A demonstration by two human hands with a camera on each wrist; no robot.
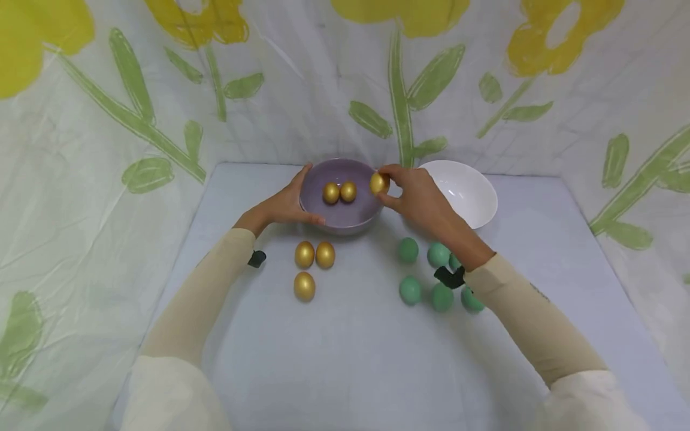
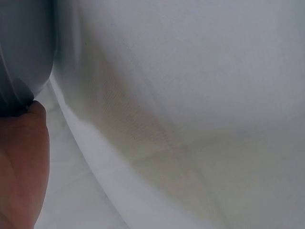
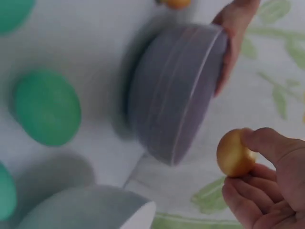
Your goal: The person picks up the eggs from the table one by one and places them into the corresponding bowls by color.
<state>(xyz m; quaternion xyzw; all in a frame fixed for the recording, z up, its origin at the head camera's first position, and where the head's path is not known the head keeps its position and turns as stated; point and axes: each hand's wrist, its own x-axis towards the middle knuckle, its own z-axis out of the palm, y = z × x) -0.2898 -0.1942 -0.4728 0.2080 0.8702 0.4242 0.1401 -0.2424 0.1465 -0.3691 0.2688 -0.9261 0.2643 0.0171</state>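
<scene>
Between thumb and fingers my right hand [image 1: 423,199] pinches a gold egg [image 3: 235,153], held above the right rim of a purple bowl [image 1: 345,225]. Two gold eggs [image 1: 331,193] lie side by side inside that bowl. My left hand [image 1: 283,202] grips the bowl's left side, its thumb along the near wall and its fingers toward the far rim. In the left wrist view only part of this hand [image 2: 24,167] and the bowl's dark side [image 2: 26,47] show. Three more gold eggs [image 1: 304,254] rest on the table in front of the bowl.
A white bowl [image 1: 474,200] stands at the right, partly behind my right hand. Several green eggs [image 1: 410,290] lie on the table [image 1: 345,359] below my right forearm, which hides some of them. A flower-painted sheet [image 1: 318,90] hangs behind the table's far edge.
</scene>
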